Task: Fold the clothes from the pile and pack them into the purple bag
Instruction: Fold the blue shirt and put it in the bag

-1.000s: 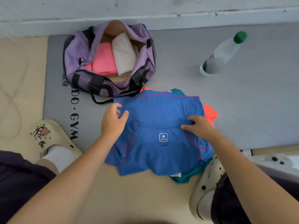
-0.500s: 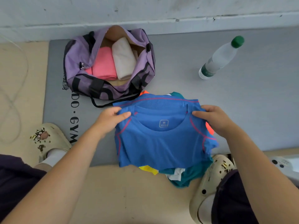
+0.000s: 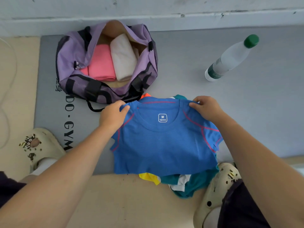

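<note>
A grey mat with black lettering is lying across the floor against a pale wall, and everything in the task is sitting on or at the edge of it. At the mat's far left the purple bag is standing unzipped with its mouth gaping upward; a folded pink garment and a folded cream garment are lying side by side inside it, touching each other.

Just in front of the bag, a blue shirt is hanging spread out, collar uppermost, with a white size label showing inside the neck. It is covering most of the pile of clothes beneath it, where yellow, teal, white and orange fabric is peeking out at the near and far edges.

The left hand is pinching the shirt's left shoulder between thumb and curled fingers, and the right hand is gripping the right shoulder the same way, so the shirt is being held at both shoulders.

A cream clog is resting at the mat's left edge, and another clog is sitting just beside the pile on the right.

A clear water bottle with a green cap is standing on the mat, well apart from the bag, to the right.
</note>
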`<state>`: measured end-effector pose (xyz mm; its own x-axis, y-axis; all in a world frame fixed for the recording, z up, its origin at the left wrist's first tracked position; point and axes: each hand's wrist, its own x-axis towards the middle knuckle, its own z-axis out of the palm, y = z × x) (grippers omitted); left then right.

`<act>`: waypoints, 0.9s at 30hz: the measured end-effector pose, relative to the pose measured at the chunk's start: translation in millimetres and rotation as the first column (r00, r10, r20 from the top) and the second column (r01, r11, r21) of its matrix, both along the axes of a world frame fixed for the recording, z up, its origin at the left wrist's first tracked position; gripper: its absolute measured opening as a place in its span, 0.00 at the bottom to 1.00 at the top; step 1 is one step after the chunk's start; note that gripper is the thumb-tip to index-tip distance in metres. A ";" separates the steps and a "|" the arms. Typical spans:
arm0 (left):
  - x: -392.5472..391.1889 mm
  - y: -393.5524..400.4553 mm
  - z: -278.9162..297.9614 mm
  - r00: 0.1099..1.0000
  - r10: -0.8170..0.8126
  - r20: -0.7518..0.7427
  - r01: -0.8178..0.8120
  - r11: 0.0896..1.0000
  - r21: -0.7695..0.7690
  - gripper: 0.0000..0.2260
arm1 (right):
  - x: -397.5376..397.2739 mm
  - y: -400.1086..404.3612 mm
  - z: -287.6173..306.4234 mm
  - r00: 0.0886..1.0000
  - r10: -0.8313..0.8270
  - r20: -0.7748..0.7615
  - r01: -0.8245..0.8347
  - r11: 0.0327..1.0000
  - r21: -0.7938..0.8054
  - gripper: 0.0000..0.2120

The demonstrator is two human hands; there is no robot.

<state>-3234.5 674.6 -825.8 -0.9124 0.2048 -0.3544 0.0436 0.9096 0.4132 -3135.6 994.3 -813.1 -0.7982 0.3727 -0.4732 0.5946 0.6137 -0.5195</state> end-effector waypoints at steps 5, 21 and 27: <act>66.5 29.5 12.1 0.918 -0.235 -0.321 0.248 0.969 -0.002 0.23 | 7.7 9.6 -2.0 0.994 0.008 0.109 -0.005 1.000 -0.023 0.17; 140.1 67.2 -4.6 0.772 -0.630 -0.082 0.589 0.758 -0.279 0.32 | 140.0 -14.1 15.6 0.795 -0.605 -0.035 0.606 0.795 0.013 0.10; 178.9 72.6 7.3 0.792 -0.602 -0.105 0.575 0.792 -0.206 0.29 | 201.9 -44.8 1.9 0.752 -0.623 0.214 0.658 0.693 -0.294 0.15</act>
